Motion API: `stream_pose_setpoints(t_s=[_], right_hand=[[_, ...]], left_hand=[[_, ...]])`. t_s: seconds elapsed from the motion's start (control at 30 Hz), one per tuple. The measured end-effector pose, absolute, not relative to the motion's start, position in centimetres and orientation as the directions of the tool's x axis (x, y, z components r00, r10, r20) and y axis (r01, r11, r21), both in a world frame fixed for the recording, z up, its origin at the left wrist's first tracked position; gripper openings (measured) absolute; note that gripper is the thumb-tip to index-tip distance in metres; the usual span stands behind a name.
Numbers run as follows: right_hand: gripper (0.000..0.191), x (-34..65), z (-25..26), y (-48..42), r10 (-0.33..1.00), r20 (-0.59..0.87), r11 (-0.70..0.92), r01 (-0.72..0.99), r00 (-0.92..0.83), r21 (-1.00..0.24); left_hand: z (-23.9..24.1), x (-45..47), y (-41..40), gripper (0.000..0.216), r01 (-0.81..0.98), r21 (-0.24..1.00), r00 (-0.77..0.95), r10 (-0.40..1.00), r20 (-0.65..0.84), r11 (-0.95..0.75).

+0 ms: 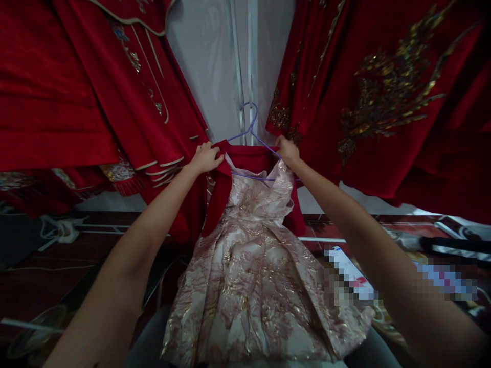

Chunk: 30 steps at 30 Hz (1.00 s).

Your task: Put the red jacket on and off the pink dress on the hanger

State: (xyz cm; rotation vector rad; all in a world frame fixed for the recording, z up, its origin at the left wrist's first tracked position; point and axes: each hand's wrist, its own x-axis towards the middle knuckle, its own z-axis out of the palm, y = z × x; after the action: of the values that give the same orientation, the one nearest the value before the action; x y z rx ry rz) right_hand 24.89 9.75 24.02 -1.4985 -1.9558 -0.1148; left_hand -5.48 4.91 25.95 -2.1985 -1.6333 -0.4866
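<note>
A pale pink and gold brocade dress [257, 286] hangs on a purple hanger [251, 122] in front of me, its skirt spreading toward my lap. Around its shoulders sits a red jacket [220, 197]. My left hand [207, 157] grips the jacket at the left shoulder, fingers curled over the cloth. At the opposite shoulder my right hand [288, 150] is closed by the hanger's arm and the edge of the garments; the exact pinch is partly hidden. The hanger's hook points up, away from me.
Red embroidered garments hang on the left [80, 92] and on the right [383, 112]. Behind the hanger is a pale wall or panel [207, 51]. A white cord [63, 230] lies at the left, and a partly blurred white package [353, 273] lies at the right.
</note>
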Motion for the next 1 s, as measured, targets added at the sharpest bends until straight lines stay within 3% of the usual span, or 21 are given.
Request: stream_pose_setpoints(t_s=[0.2, 0.33, 0.47, 0.77, 0.83, 0.87, 1.0], right_hand=[[0.028, 28.7, 23.5, 6.7, 0.702, 0.698, 0.255, 0.965, -0.141, -0.061], [0.024, 31.2, 22.8, 5.3, 0.653, 0.755, 0.131, 0.99, -0.051, -0.047], [0.027, 31.4, 22.5, 3.3, 0.664, 0.746, 0.07, 0.99, 0.046, -0.124], [0.023, 27.4, 22.6, -1.4, 0.774, 0.598, 0.162, 0.978, -0.21, 0.133], [0.019, 27.3, 22.3, -0.7, 0.802, 0.557, 0.213, 0.974, -0.216, 0.072], [0.017, 27.4, 22.1, -0.1, 0.819, 0.539, 0.242, 0.97, -0.194, -0.019], [0.011, 26.8, 21.2, 2.8, 0.879, 0.476, 0.313, 0.77, -0.014, -0.556]], left_hand=[[24.9, -4.5, 4.5, 0.044, 0.945, -0.251, 0.313, 0.81, 0.497, -0.212], [24.5, -4.1, 4.3, 0.043, 0.938, -0.285, 0.318, 0.815, 0.485, -0.197], [24.2, -3.6, 3.9, 0.044, 0.945, -0.276, 0.297, 0.818, 0.493, -0.177], [24.4, -2.7, 3.2, 0.046, 0.972, -0.17, 0.221, 0.864, 0.452, -0.16], [24.5, -2.7, 2.9, 0.044, 0.979, -0.122, 0.201, 0.875, 0.441, -0.163], [24.5, -2.7, 2.6, 0.043, 0.982, -0.095, 0.188, 0.871, 0.453, -0.162], [23.9, -1.6, 1.1, 0.033, 0.98, -0.014, 0.167, 0.779, 0.604, -0.199]])
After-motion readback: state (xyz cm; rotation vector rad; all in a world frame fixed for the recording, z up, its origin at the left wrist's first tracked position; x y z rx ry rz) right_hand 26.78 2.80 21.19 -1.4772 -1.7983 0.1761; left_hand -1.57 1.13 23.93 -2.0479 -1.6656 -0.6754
